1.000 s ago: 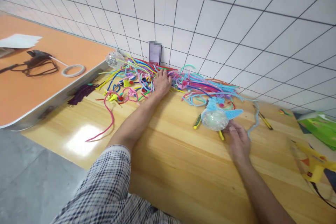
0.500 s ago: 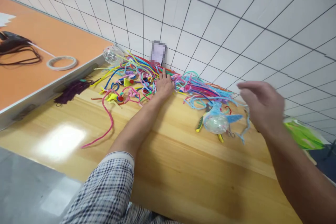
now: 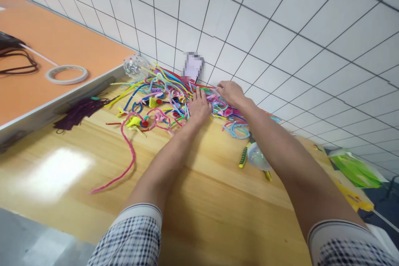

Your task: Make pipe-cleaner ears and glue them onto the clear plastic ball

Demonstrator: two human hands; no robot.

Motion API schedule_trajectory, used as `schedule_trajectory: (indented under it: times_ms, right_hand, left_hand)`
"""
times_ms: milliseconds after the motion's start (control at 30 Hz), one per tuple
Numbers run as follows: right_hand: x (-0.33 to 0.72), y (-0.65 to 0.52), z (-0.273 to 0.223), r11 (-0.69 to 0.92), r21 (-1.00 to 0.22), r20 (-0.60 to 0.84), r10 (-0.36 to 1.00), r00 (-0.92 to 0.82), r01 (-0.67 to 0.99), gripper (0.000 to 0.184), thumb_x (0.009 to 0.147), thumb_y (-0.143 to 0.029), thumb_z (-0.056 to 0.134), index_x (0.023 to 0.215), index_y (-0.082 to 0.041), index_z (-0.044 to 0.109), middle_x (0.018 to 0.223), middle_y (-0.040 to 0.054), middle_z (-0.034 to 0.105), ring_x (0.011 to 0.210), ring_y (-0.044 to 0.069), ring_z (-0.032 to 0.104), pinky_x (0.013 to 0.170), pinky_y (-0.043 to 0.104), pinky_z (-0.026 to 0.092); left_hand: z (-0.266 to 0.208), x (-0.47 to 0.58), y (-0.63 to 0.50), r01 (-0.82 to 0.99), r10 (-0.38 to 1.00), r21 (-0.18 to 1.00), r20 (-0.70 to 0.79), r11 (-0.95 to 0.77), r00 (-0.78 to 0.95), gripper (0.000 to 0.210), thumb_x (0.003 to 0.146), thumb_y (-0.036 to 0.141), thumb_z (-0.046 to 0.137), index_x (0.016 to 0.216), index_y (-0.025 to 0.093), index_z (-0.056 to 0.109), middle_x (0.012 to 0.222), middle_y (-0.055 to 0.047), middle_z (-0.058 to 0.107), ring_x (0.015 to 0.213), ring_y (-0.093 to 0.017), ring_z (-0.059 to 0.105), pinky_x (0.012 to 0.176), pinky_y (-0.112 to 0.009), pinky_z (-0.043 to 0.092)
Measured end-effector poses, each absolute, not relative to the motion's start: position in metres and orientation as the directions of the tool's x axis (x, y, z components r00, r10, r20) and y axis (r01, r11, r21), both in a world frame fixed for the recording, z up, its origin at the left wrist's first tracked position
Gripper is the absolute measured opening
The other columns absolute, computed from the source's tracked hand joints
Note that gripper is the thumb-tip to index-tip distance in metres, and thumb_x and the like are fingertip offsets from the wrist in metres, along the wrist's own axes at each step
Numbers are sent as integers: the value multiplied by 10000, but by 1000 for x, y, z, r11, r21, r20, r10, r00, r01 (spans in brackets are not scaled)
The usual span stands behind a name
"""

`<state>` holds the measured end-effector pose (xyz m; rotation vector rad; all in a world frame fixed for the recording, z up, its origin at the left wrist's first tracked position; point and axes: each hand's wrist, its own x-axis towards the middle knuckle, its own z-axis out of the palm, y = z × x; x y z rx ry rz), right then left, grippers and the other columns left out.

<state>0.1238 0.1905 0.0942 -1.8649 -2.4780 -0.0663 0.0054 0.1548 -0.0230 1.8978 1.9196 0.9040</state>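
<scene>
My left hand lies on a tangled heap of coloured pipe cleaners, its fingers stretched out flat. Just to its right, my right hand reaches over the back of the heap by the wall. Its fingers are curled together, and what they hold, if anything, is hidden. Small twisted shapes with yellow, red and blue parts lie left of my hands. A long pink pipe cleaner curves toward the front. Under my right forearm sits a clear balloon-like ball, partly covered.
A tool with green-and-yellow handles lies beside the ball. A phone, blurred, leans on the tiled wall. A dark purple bundle and another clear ball are at left. A tape roll rests on the orange surface; a green bag is at right.
My right hand has come in from the right, down to the heap beside my left hand. My left hand stays on the pipe cleaners. The view has shifted slightly.
</scene>
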Motion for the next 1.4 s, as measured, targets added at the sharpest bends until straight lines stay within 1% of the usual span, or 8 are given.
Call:
schedule_trajectory:
  times_ms: [100,300,433,600,833,1133,1300,1400]
  right_hand:
    - [116,200,83,254,18,6,967,-254,967,473,1150,-343,476,1393,-107,805,1430,254,815,1328,377,753,1106,461,556]
    - [112,208,68,235,-9,1,972,-235,972,433,1148,-333,508,1427,-192,808,1439,158,837,1331,313,756,1108,402,556]
    - [114,210,66,233,-5,10,972,-233,972,409,1134,-298,531,1388,-200,837,1443,147,838,1351,314,754,1108,393,549]
    - [116,209,65,268,3,-17,963,-268,963,397,1129,-364,586,1414,-233,830,1423,113,853,1309,276,767,1043,330,549]
    - [110,210,67,227,99,32,972,-231,969,418,1140,-296,497,1366,-203,836,1390,167,850,1299,332,768,1024,389,567]
    - [146,177,104,234,299,76,961,-268,925,460,1140,-199,414,1364,-85,799,1390,293,797,1273,423,755,1059,521,575]
    - [178,133,151,151,360,144,966,-215,921,419,1144,-223,434,1302,-107,804,1336,264,809,1262,420,749,1065,515,563]
    - [207,93,176,114,309,238,952,-193,944,372,1134,-263,466,1225,-160,811,1276,210,825,1215,401,752,990,474,561]
  left_hand:
    - [-23,7,154,791,970,608,223,-62,-95,818,1040,269,563,1784,-2,357,1915,-276,263,1701,-483,402,1388,-628,313]
    - [-23,8,155,848,980,528,185,-33,-77,782,1080,329,519,1779,3,392,1910,-244,308,1735,-440,375,1391,-577,347]
    - [-22,8,155,899,981,437,175,-5,-79,768,1097,361,494,1786,35,397,1929,-204,279,1725,-394,403,1377,-527,387]
    - [-24,8,155,903,977,428,200,-18,-76,762,1089,346,510,1771,20,418,1930,-208,271,1700,-395,438,1358,-524,415]
    - [-29,8,156,896,969,442,232,-28,-84,736,1087,336,538,1761,54,445,1930,-221,260,1690,-409,452,1352,-553,420]
    - [-27,7,156,880,968,474,228,-16,-106,734,1088,343,543,1758,55,457,1911,-232,314,1706,-404,442,1368,-544,403]
    - [-29,7,160,863,972,506,209,-12,-109,739,1075,347,563,1753,68,467,1917,-226,302,1715,-402,429,1387,-555,386]
    - [-33,7,167,824,963,566,224,-3,-150,664,1087,387,577,1680,89,556,1894,-231,359,1700,-409,451,1395,-574,382]
